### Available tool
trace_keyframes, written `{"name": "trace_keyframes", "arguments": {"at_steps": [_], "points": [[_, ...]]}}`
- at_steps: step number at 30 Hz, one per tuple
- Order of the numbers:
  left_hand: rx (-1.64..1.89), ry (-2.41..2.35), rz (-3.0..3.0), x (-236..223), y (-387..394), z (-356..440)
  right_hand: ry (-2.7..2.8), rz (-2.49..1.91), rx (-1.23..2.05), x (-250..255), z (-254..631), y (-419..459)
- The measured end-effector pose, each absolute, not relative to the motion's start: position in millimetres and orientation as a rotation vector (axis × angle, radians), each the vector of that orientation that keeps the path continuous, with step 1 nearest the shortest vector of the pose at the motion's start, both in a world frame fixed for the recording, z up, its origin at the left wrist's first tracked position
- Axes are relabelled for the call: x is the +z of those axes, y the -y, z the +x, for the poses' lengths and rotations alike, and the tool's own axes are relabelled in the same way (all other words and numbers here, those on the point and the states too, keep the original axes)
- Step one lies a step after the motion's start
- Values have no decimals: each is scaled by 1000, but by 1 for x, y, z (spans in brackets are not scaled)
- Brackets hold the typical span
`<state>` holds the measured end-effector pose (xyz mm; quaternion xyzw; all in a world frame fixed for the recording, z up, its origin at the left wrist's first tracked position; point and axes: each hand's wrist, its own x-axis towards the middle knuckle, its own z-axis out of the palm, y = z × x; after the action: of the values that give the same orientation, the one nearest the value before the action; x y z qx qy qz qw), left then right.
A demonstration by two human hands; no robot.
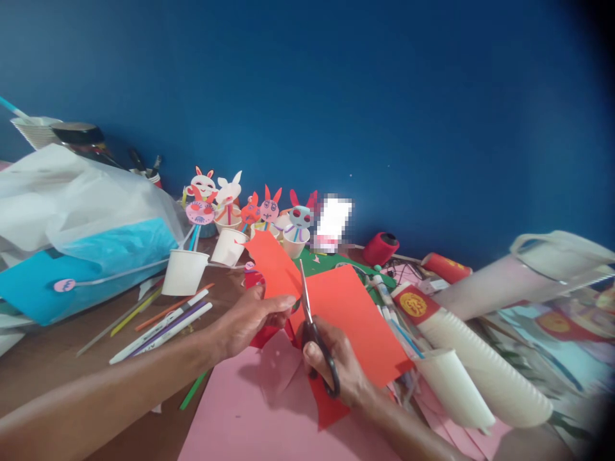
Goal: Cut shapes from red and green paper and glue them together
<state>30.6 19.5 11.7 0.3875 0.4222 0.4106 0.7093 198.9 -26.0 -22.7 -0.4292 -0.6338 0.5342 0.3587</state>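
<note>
Pink sheet (225, 416), nearest the camera, lay on the brown tabletop (43, 365). Orange paper (353, 314), raised above it, extended to both sides of the blades. Left hand (240, 330): fingers (283, 303) pinched together on the orange paper. Right hand (343, 362): fingers closed around black-handled scissors (306, 294), blades pointing away. White cup (185, 272), left, stood beyond two white pens (180, 326).

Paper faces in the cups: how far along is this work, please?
Apparently done: several eared faces stand above white cups. In hand: the left hand holds orange paper, the right hand scissors against it. Remaining, perhaps: more cutting; its broad right part looks uncut.
</note>
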Motion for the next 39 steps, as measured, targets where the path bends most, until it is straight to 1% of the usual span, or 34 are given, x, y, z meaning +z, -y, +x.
{"name": "trace_keyframes", "arguments": {"at_steps": [8, 12, 16, 21, 39], "points": [[983, -1055, 900, 11, -18, 31, 1634, -1069, 1444, -23, 198, 28], [944, -1088, 903, 16, -19, 29, 1671, -1061, 1437, -23, 198, 29], [914, -1040, 970, 20, -22, 27, 1710, -1066, 1391, -21, 199, 28], [886, -997, 1064, 17, -25, 25, 1709, -1061, 1412, -17, 199, 28], [852, -963, 1064, 17, -25, 22, 1676, -1060, 1409, -20, 199, 28]]}}
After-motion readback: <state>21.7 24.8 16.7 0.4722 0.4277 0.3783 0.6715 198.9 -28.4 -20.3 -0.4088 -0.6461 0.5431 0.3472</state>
